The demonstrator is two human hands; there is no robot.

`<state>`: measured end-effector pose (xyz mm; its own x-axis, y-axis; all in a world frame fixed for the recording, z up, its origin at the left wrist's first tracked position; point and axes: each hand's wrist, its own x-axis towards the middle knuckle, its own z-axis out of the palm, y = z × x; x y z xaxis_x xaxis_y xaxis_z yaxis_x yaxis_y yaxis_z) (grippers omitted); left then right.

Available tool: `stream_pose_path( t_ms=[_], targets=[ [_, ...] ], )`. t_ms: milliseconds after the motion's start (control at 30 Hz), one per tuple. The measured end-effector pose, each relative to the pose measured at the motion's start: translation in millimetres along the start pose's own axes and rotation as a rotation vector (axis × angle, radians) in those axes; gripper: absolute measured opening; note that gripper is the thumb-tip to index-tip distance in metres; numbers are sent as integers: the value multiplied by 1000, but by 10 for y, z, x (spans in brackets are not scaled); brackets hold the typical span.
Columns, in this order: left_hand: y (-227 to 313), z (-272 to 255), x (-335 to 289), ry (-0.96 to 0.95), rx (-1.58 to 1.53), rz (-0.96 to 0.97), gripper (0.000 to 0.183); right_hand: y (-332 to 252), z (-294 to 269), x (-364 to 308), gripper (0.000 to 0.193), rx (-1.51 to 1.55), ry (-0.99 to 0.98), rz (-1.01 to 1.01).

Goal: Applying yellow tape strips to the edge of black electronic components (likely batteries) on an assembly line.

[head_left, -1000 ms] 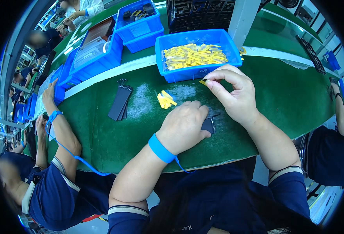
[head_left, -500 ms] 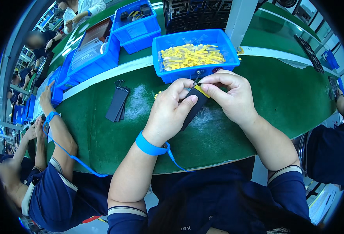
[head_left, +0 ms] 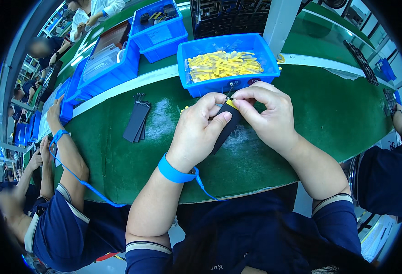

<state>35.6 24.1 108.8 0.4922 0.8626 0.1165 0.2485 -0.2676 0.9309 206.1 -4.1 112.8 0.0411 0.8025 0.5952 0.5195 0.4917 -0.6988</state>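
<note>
Where the green surface (head_left: 119, 155) curves, three blue bins (head_left: 224, 84) are seen; one black strip (head_left: 226, 130) is pinched by fingers of both hands.

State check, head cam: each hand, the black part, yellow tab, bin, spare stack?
left hand: pinching the black strip
right hand: pinching the yellow tab
black strip: held above the green table
yellow tab: at the strip's top end
blue bin: open, holds yellow tabs
black stack: flat on table, untouched
</note>
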Motion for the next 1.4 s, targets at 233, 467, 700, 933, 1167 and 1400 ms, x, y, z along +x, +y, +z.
stream_pose_path(
  t_ms=[233, 467, 700, 933, 1167, 1400],
  targets=[
    [-18, 72, -32, 106, 42, 103, 21, -8, 3, 0, 10, -92, -49, -42],
    [-83, 41, 9, 175, -248, 57, 24, 34, 22, 26, 11, -295, 64, -426],
    [-18, 38, -19, 198, -23, 112, 26, 30, -33, 7, 13, -101, -64, -89],
    [44, 14, -35, 140, 130, 79, 26, 36, -19, -4, 9, 117, -4, 194],
    [-99, 44, 15, 195, -245, 25, 23, -56, -21, 18, 16, -214, 50, -483],
    [-59, 78, -16, 238, 30, 199, 23, -10, 9, -26, 12, -169, 85, -319]
  ],
)
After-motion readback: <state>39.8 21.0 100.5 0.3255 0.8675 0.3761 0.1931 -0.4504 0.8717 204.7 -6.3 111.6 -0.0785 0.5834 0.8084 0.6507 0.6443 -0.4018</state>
